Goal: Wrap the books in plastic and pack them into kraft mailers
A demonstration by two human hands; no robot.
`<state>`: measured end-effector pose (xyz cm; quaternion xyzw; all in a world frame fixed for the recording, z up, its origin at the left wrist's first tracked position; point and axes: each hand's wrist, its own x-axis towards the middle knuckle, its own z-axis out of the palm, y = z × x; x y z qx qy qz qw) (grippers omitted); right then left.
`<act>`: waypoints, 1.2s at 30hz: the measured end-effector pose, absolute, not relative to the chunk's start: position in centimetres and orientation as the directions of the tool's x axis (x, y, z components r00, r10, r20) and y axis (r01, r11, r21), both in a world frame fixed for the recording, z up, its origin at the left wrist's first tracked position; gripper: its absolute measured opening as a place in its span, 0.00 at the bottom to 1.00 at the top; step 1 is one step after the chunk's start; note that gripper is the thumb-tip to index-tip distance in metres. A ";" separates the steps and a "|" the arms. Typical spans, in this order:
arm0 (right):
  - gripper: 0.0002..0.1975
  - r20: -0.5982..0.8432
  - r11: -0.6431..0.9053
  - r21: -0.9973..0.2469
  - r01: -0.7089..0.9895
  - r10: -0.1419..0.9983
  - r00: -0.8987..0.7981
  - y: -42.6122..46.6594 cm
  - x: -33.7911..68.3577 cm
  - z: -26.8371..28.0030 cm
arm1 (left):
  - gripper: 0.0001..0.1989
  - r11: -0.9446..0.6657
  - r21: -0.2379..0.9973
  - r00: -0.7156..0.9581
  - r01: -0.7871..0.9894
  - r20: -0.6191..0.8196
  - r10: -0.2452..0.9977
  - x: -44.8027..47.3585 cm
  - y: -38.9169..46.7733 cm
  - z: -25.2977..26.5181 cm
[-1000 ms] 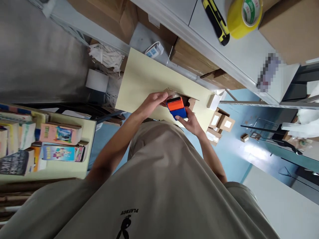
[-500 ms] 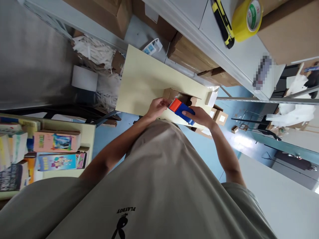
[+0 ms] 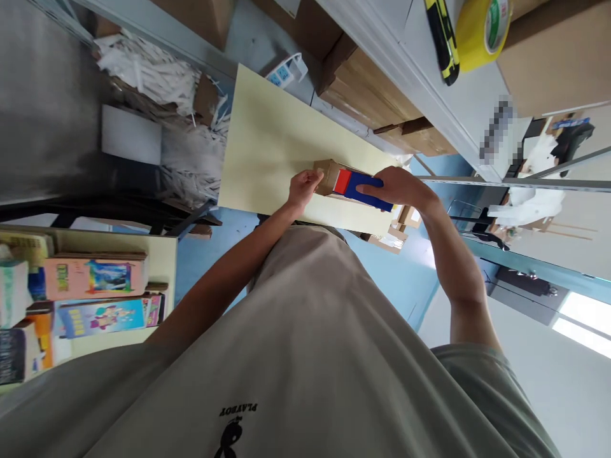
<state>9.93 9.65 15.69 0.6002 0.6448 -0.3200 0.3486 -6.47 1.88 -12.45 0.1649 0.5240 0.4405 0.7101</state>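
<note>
My right hand point(image 3: 401, 187) grips a small blue box point(image 3: 357, 184) with a red end, its thumb lying across the blue face. The blue box is over the opening of a small brown cardboard box point(image 3: 326, 177), mostly covering it; how deep it sits inside I cannot tell. My left hand point(image 3: 303, 189) pinches the left end of the cardboard box, thumb and fingers together. Under both lies a pale yellow tabletop point(image 3: 267, 140).
A shelf at upper right carries a yellow-and-black utility knife point(image 3: 443, 41) and a roll of yellow tape point(image 3: 482, 32). Books point(image 3: 95, 277) lie at lower left. A power strip point(image 3: 287, 71) and cardboard boxes point(image 3: 367, 89) are beyond the table; white packing scraps point(image 3: 147, 70) fill the upper left.
The blue box has moved right and turned flatter, from in front of the cardboard box to over its opening. My left hand has left the red end for the cardboard box.
</note>
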 end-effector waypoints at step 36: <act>0.40 -0.820 0.232 0.241 0.943 0.567 0.070 9.9 7.1 13.0 | 0.30 0.045 0.998 0.160 -0.053 -0.036 0.986 -4.9 -1.5 -16.2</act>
